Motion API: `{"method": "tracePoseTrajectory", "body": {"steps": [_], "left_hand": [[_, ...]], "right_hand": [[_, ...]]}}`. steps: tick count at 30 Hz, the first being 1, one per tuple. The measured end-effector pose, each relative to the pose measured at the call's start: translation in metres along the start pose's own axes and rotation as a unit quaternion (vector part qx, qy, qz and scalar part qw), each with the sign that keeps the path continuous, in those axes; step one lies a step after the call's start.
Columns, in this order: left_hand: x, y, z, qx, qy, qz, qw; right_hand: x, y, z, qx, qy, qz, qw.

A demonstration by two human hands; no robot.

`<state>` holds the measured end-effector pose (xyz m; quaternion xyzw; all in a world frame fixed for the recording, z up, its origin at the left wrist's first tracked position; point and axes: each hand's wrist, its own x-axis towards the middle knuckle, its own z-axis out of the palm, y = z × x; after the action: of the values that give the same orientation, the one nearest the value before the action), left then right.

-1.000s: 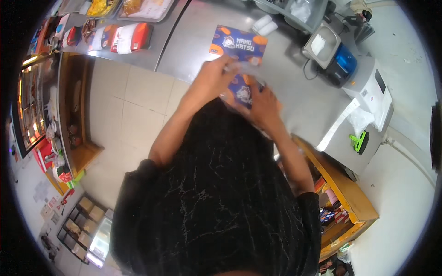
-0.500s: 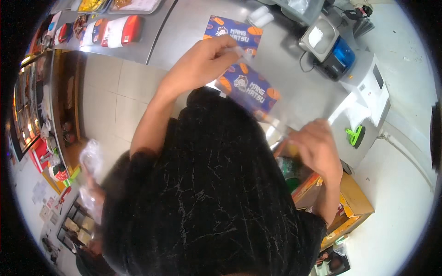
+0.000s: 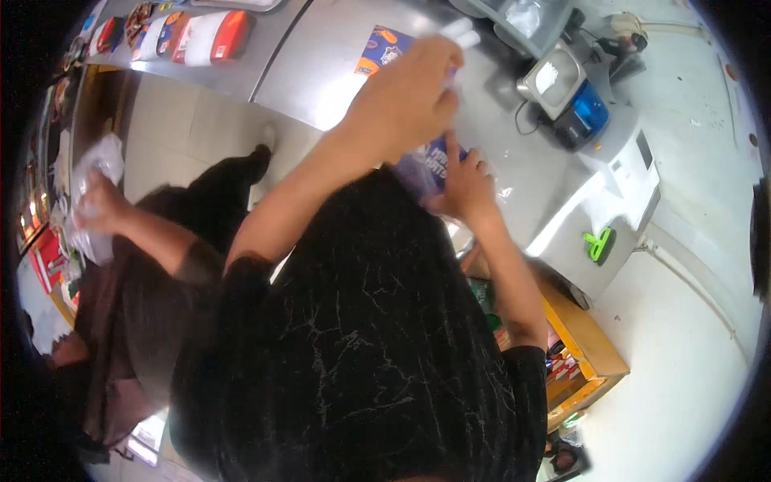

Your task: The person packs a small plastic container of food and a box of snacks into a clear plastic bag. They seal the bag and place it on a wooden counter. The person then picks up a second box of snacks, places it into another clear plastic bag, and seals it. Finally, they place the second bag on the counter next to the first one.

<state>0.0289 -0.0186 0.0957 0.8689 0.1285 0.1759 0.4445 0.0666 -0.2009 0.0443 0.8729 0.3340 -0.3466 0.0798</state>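
Observation:
A purple-blue printed packet (image 3: 438, 163) with clear plastic about it is in front of my chest, over the near edge of the steel table. My right hand (image 3: 468, 186) grips it from the right, index finger stretched up along its face. Just above, my left hand (image 3: 414, 100) is closed in a pinch; its fingertips are blurred, and what they hold is hidden. Past my left hand, a similar blue printed sheet with orange pictures (image 3: 374, 53) lies on the table, partly covered by the hand. White rolls (image 3: 462, 34) lie beyond it.
On the right stand a steel tray (image 3: 554, 80), a blue-black device (image 3: 585, 116), a white machine (image 3: 630, 173) and a green-handled brush (image 3: 598, 245). Red packages (image 3: 217, 38) lie far left. At my left a co-worker's hand (image 3: 100, 205) holds clear plastic. A cardboard box (image 3: 586, 329) sits lower right.
My right hand has moved up and left onto the packet. My left hand has shifted right and up, covering more of the sheet. The co-worker has come further into view on the left.

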Motion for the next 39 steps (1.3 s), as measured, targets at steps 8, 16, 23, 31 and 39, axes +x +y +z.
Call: {"method": "tracePoseTrajectory", "body": {"steps": [8, 16, 23, 31, 39], "left_hand": [[-0.095, 0.002, 0.073, 0.052, -0.173, 0.294, 0.939], [-0.113, -0.037, 0.094, 0.025, -0.128, 0.409, 0.903], [-0.096, -0.026, 0.053, 0.037, -0.117, 0.279, 0.952], [-0.094, -0.058, 0.024, 0.194, -0.1, 0.094, 0.971], [-0.065, -0.054, -0.045, -0.042, -0.191, -0.091, 0.977]], "right_hand": [[0.026, 0.06, 0.04, 0.051, 0.002, -0.071, 0.996], [0.017, 0.035, 0.018, -0.146, 0.02, -0.082, 0.986], [0.01, 0.033, -0.005, -0.228, -0.048, -0.069, 0.97], [0.135, -0.019, -0.076, 0.002, 0.288, -0.246, 0.925], [0.191, -0.045, -0.034, -0.049, 0.201, -0.164, 0.964]]}}
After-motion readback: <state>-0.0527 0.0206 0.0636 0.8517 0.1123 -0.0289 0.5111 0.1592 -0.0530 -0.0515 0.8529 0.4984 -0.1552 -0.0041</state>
